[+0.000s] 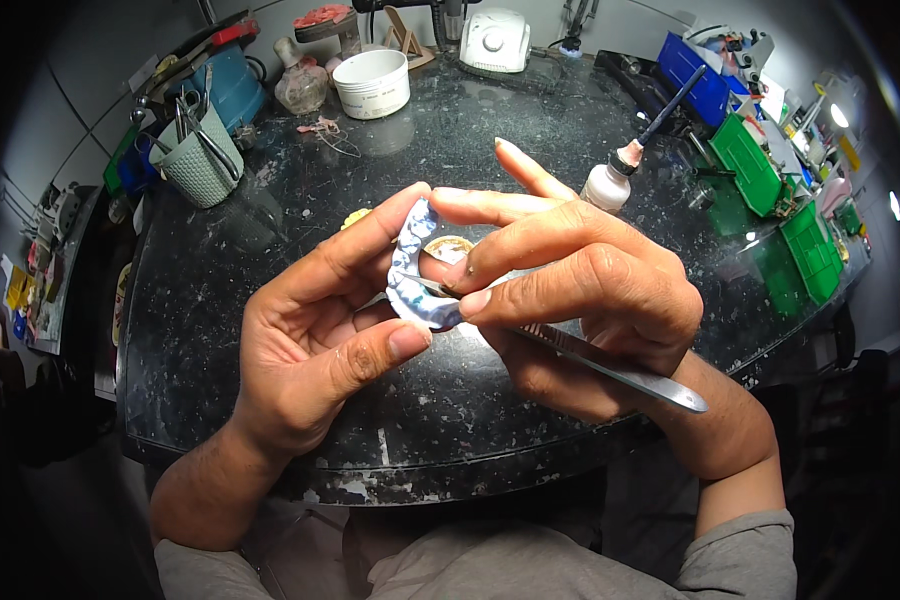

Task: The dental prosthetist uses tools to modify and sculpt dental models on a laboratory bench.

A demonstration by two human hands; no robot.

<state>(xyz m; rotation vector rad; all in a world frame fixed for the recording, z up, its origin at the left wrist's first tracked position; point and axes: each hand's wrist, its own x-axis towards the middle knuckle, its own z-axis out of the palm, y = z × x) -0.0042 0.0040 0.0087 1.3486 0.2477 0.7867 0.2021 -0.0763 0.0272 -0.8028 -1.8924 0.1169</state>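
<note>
Two hands over bench (270, 400) | left grip (320, 320) pinches dental cast (415, 270) | right grip (570, 290) closed on metal tool (610, 365), tip touching cast's near end

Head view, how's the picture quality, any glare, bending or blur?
Head view: fisheye bends the dark speckled countertop edge and blackens the corners; lamp glare flares at the right rim and glints on the flat metal hand tool; both hands and the pale blue dental cast are sharp.
</note>
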